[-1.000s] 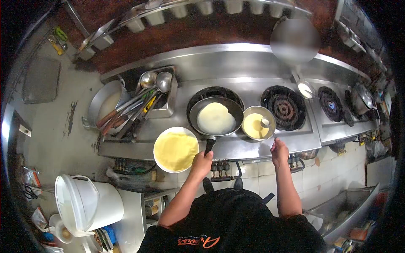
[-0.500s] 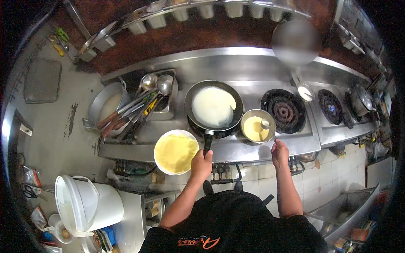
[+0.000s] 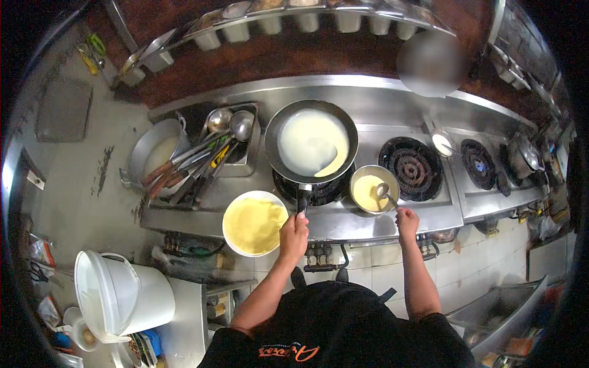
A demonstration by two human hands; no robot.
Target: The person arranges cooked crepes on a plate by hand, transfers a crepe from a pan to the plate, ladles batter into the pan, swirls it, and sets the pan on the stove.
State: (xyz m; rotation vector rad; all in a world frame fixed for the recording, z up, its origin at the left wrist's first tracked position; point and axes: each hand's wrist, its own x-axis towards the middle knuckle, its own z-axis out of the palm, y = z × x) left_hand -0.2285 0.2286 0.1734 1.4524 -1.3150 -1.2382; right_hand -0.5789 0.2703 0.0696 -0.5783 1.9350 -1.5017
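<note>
My left hand [image 3: 294,236] is closed round the black handle of a frying pan [image 3: 279,165], which is raised and tilted over a burner. Pale batter [image 3: 310,144] coats most of the pan's base, with a thicker yellowish streak at the lower right. Just left of that hand is a white plate [image 3: 228,236] bearing yellow crepes [image 3: 254,224]. My right hand [image 3: 407,222] grips the handle of a small ladle [image 3: 383,190]. The ladle's bowl is over or in yellow batter inside a metal bowl [image 3: 396,178], right of the pan.
A bare black burner [image 3: 411,168] lies to the right, another [image 3: 478,162] farther along. At left stand a metal container [image 3: 245,165] with several ladles and a large pot [image 3: 138,147]. A white bucket [image 3: 153,300] is at lower left. A small dish [image 3: 443,144] sits behind the burners.
The pan has been lifted and tilted. The batter has spread, and its thicker streak has run to the lower right. The ladle has turned within the metal bowl.
</note>
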